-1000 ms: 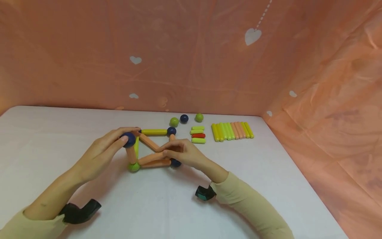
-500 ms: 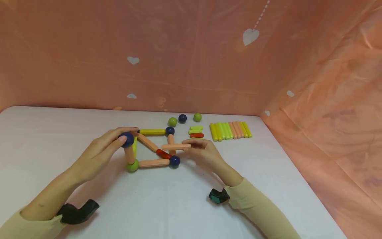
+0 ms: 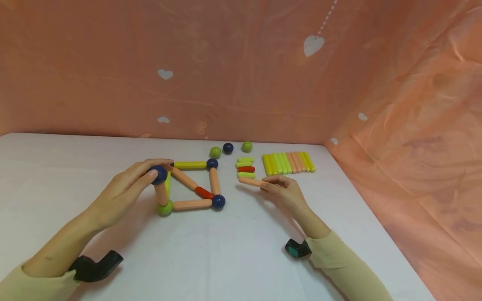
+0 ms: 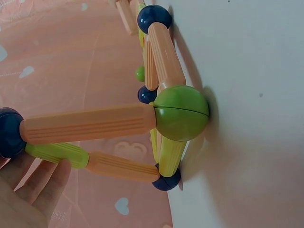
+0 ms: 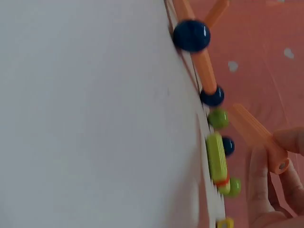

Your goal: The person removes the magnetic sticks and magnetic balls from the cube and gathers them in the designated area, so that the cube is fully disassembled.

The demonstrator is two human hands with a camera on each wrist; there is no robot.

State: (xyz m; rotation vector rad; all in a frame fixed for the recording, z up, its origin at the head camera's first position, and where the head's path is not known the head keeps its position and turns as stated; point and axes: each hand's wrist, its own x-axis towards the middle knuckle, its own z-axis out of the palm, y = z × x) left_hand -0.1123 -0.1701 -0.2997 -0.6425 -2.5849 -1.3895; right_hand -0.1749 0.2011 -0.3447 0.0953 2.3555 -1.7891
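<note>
My left hand [image 3: 116,194] [image 4: 35,194] holds a blue ball [image 3: 160,174] [image 4: 9,133] between thumb and fingers. Under that ball an orange rod [image 3: 161,194] [image 4: 90,126] stands on a green ball [image 3: 165,208] [image 4: 181,113]. This is the front left corner of a four-sided rod-and-ball frame lying flat, with an orange front rod [image 3: 192,204]. Fingers of the left hand touch a short yellow-green rod [image 4: 57,153] joined to the held ball. My right hand [image 3: 290,196] [image 5: 260,190] pinches a loose orange rod [image 3: 248,182] [image 5: 251,126] by one end, right of the frame.
Behind the frame sit a green ball [image 3: 215,152], a blue ball [image 3: 227,148] and another green ball [image 3: 247,146]. Short rods, one red [image 3: 246,169], lie beyond the right hand's rod. Farther right is a row of long rods [image 3: 288,163]. A pink cloth [image 3: 241,83] hangs behind.
My right hand has moved right, away from the frame, carrying the orange rod clear of it. The left hand keeps its hold on the blue ball.
</note>
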